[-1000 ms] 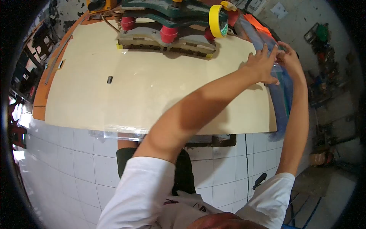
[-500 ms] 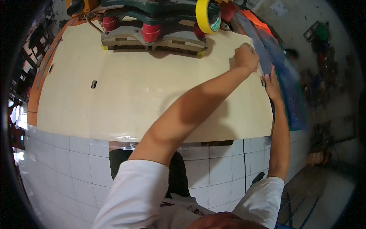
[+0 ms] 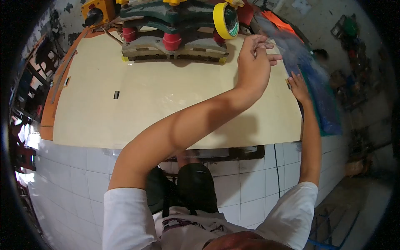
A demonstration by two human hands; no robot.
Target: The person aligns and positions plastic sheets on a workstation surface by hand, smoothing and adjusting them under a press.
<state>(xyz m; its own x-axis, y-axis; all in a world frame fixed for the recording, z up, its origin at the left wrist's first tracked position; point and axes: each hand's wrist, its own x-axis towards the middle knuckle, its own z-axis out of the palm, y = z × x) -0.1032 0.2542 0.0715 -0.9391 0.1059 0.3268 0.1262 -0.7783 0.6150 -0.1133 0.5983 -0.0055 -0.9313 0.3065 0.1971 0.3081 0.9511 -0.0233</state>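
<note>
My left hand point(image 3: 255, 62) is raised above the right part of the cream board point(image 3: 166, 83), its arm reaching across. Thumb and forefinger pinch the near edge of a clear plastic sheet point(image 3: 283, 39), while the other fingers stick out to the right. Glare makes the edge of the sheet hard to follow. My right hand point(image 3: 298, 87) lies flat with fingers apart at the board's right edge, touching the blue-tinted plastic point(image 3: 318, 98). A small black-and-yellow mark point(image 3: 289, 85) sits beside its fingertips.
At the back stands a green and grey machine head point(image 3: 173, 25) with red bushings. A yellow tape roll point(image 3: 223, 21) hangs on it. An orange control box point(image 3: 96, 14) is at the back left. A small black patch point(image 3: 116, 95) lies on the board; orange material point(image 3: 279, 21) lies at the back right.
My left hand has risen off the board's right edge and moved back and left, its fingers partly unfolding. My right hand stays at the edge. The head view has shifted slightly.
</note>
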